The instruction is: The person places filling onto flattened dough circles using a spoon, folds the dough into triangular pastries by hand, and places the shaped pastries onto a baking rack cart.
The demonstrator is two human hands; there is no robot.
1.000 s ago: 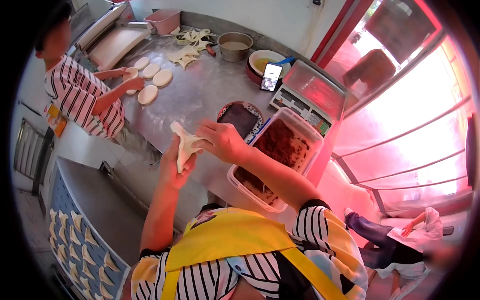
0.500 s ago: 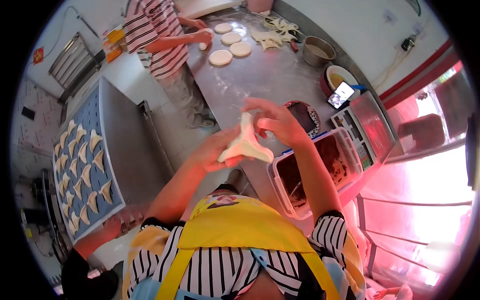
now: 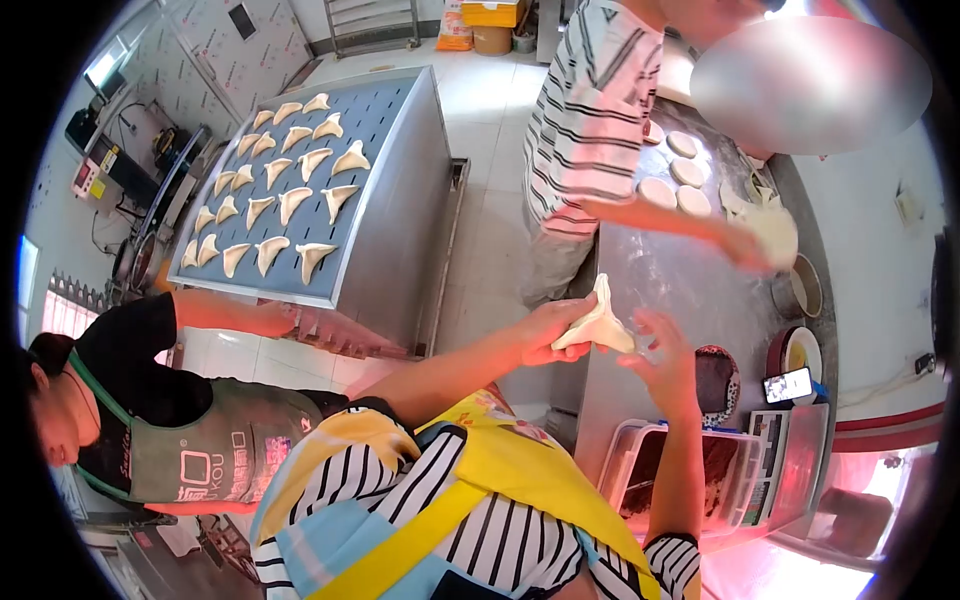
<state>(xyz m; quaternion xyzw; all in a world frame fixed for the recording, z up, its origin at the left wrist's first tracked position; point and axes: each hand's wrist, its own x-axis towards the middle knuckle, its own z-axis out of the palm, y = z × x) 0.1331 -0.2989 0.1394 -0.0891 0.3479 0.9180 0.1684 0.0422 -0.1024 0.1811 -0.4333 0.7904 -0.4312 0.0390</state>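
My left hand (image 3: pixel 548 330) holds a three-cornered dough piece (image 3: pixel 603 328) with raised seams meeting in the middle, above the near edge of the metal table. Just right of it, my right hand (image 3: pixel 668 368) has its fingers apart; its thumb is close to the dough's right corner, and I cannot tell if they touch. Beneath my right forearm is a clear plastic box (image 3: pixel 610 465) with dark reddish-brown filling. Beyond it lies a dark round dish (image 3: pixel 716 378) with a spotted rim.
On the left, a metal rack (image 3: pixel 395 220) bears a perforated tray with several folded dough pieces (image 3: pixel 294 204). Flat dough rounds (image 3: pixel 657 192) lie on the table (image 3: pixel 650 260). A striped-shirted person (image 3: pixel 600 120) reaches across it. Another person (image 3: pixel 215 430) stands left. A phone (image 3: pixel 788 386) leans by a bowl.
My view has turned left, bringing the tray and the person beside it further in. My right hand has dropped from above the dough to its right side. The striped-shirted person's arm now stretches across the table.
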